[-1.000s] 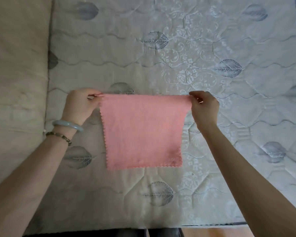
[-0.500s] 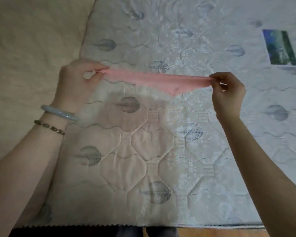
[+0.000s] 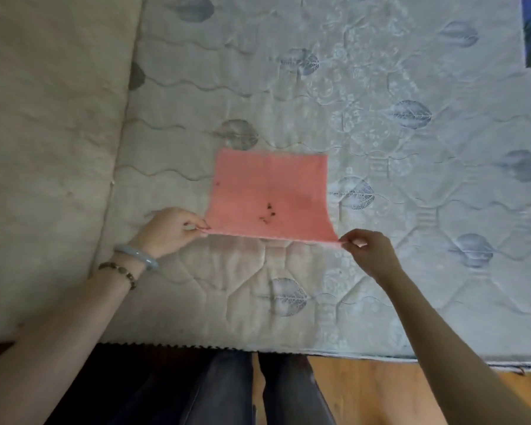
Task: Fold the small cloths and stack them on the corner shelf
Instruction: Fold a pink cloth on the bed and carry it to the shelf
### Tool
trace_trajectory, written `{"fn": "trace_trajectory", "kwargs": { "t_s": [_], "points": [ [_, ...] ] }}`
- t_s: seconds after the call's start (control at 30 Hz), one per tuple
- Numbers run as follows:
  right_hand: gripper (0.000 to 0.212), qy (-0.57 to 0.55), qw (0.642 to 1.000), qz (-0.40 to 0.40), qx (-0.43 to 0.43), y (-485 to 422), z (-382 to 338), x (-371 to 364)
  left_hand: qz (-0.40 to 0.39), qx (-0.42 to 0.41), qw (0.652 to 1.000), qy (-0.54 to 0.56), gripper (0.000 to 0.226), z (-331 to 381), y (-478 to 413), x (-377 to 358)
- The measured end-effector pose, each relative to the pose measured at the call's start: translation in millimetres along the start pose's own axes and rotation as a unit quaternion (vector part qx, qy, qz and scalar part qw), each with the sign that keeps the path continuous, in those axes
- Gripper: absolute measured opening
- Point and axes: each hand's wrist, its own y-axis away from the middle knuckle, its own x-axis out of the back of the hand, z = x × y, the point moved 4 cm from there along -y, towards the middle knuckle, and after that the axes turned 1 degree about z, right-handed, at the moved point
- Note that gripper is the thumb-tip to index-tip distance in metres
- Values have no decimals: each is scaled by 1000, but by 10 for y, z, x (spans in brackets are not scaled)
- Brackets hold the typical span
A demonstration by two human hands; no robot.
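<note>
- The pink cloth (image 3: pixel 269 196) lies spread over the mattress (image 3: pixel 380 124), its far edge flat on the quilting; its near edge is raised a little off the surface and pulled taut between the two hands; a few dark specks sit near its middle.
- The left hand (image 3: pixel 169 231) pinches the near left corner between thumb and fingertips, its other fingers curled; a pale bangle (image 3: pixel 138 256) and a bead bracelet (image 3: pixel 118 273) circle that wrist.
- The right hand (image 3: pixel 370 251) pinches the near right corner the same way, thumb and forefinger meeting on the fabric.
- The mattress is quilted with grey leaf prints; a beige cushion (image 3: pixel 43 133) lies along its left side, touching it.
- Below the mattress edge show dark trousers (image 3: pixel 227 391) and a wooden floor (image 3: pixel 365 391).
- The corner shelf is out of view.
</note>
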Motion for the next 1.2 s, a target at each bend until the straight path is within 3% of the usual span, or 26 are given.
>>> {"fn": "trace_trajectory", "kwargs": {
  "t_s": [0.13, 0.23, 0.3, 0.47, 0.6, 1.03, 1.13, 1.2],
  "points": [
    [12, 68, 988, -138, -26, 70, 147, -202, -124, 44, 991, -7, 15, -226, 205, -300],
    [14, 71, 983, -169, -33, -48, 70, -191, -119, 60, 991, 9, 17, -282, 143, -278],
    [13, 68, 987, -144, -29, -198, -20, -156, -74, 69, 995, 13, 19, -281, 3, -195],
    [17, 29, 999, 14, -31, -750, -213, -99, 42, 70, 997, 9, 20, -240, -531, -31],
    [14, 19, 997, 64, -39, -1156, -257, -148, 141, 99, 985, 0, 16, -301, -934, 47],
    [20, 91, 992, 91, -2, -1819, -185, -378, 153, 122, 978, -71, 18, -547, -1608, -56],
    [35, 124, 976, 157, 81, -1740, -265, -441, 173, 118, 968, -137, 38, -509, -1620, -156],
    [48, 200, 956, 162, 139, -1622, -308, -626, 180, 67, 968, -164, 53, -371, -1541, -305]
  ]
}}
